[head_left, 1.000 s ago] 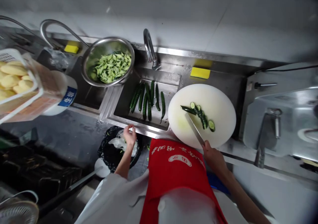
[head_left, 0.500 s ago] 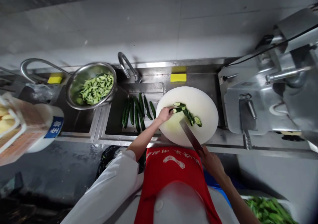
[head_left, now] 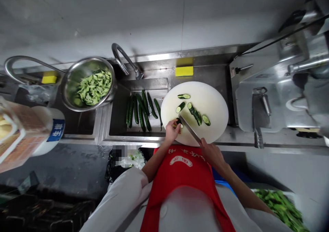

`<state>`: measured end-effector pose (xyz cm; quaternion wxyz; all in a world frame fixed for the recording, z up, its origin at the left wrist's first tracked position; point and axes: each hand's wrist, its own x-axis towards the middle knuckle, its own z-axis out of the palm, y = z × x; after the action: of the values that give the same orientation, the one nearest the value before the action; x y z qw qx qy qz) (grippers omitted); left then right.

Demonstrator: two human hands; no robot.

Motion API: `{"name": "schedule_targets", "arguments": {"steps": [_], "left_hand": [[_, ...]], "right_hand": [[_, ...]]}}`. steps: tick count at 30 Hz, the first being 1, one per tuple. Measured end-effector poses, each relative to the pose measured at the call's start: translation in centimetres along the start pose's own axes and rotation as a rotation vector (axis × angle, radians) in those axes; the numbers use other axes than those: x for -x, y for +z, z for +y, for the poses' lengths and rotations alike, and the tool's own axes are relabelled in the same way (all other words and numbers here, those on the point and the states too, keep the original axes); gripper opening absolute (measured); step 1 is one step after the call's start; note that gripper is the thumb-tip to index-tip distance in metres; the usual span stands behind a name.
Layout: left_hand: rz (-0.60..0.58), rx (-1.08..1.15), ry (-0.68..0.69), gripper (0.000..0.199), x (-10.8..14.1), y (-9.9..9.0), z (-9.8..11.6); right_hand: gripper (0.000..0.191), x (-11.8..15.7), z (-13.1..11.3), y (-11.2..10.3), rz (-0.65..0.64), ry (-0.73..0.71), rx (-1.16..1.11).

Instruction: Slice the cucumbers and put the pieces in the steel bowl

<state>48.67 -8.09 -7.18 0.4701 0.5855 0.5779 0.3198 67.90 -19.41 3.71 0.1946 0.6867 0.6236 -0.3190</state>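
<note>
My left hand is closed around a short cucumber piece at the near left of the round white cutting board. In my right hand is the handle of a cleaver, whose blade tip is beside that piece. Farther in on the board lie a cucumber chunk and a cut slice. A row of overlapping cucumber pieces is right of the blade, with a single slice beside it.
Whole cucumbers lie in the sink left of the board. A steel bowl holds sliced cucumber. Behind the board is a yellow sponge; a faucet arches over the sink. Another cleaver rests at the right.
My left hand has moved down toward the board's near edge. The cleaver has shifted left beside the held piece. A chunk and a slice now lie apart from the row.
</note>
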Motion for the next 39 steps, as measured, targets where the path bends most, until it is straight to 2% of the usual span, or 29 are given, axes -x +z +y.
{"name": "schedule_targets", "arguments": {"steps": [3, 6, 9, 16, 25, 39], "left_hand": [[0.014, -0.101, 0.164, 0.024, 0.1, -0.7, 0.1], [-0.084, -0.185, 0.370, 0.019, -0.5, -1.5, 0.4], [-0.161, -0.230, 0.445, 0.023, -0.9, -1.6, 0.4], [-0.152, -0.264, 0.463, 0.027, -0.7, -1.2, -0.1], [-0.125, -0.232, 0.441, 0.027, -0.5, -1.0, -0.7], [-0.132, -0.209, 0.467, 0.028, -0.5, -1.3, -1.2]], "right_hand": [[0.032, -0.1, -0.5, -0.5, -0.043, 0.006, 0.007], [0.030, -0.2, -0.8, -0.6, -0.069, 0.001, 0.027], [0.030, 0.2, -1.0, -0.3, -0.054, -0.016, 0.058], [0.031, 1.5, -1.5, -0.6, -0.063, -0.023, 0.078], [0.027, 0.6, -2.4, -1.9, -0.082, -0.046, 0.127], [0.026, -0.4, -2.8, -1.7, -0.077, -0.030, 0.116]]}}
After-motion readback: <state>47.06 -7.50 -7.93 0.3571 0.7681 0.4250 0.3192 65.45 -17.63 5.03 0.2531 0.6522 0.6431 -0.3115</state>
